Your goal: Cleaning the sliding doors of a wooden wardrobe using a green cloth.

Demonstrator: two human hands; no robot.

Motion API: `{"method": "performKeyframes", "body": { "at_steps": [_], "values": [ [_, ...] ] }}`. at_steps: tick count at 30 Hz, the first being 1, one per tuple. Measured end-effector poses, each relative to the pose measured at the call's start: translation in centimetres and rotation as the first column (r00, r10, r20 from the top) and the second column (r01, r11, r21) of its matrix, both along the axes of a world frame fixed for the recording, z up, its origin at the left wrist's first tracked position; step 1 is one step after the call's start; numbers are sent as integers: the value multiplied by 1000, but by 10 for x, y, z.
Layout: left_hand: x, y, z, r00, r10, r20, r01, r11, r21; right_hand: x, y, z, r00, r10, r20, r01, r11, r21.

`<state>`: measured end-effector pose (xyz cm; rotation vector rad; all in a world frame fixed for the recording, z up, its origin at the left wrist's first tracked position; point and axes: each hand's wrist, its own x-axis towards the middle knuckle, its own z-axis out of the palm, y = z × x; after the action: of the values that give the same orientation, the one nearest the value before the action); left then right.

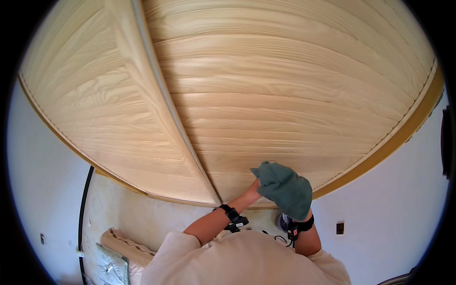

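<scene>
Head view: we press a crumpled teal cloth point(285, 189) against the pale wood-plank panel point(285, 104), low near its rounded tan edge trim point(380, 154). Right hand point(289, 197) lies under the cloth, grip unreadable; left hand point(254, 186) pinches its corner. Progress unclear; broad planks above lie open.
</scene>
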<state>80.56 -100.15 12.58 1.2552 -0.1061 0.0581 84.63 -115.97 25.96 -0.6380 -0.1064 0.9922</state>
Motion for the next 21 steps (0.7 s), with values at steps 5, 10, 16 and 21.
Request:
{"method": "performKeyframes", "body": {
  "at_steps": [5,10,16,21],
  "values": [
    [-16,14,18,969,-219,-116,68,685,-726,-2,14,20,997,14,81,-10,999,-40],
    [-37,36,20,971,-227,-78,188,922,-337,13,18,15,908,-69,412,197,941,-276],
    [-43,42,114,943,75,326,-108,990,86,49,2,13,475,-26,879,343,926,-158],
    [-50,69,156,585,246,773,-720,-279,635,59,-12,23,235,-351,907,582,798,158]
  ]
}}
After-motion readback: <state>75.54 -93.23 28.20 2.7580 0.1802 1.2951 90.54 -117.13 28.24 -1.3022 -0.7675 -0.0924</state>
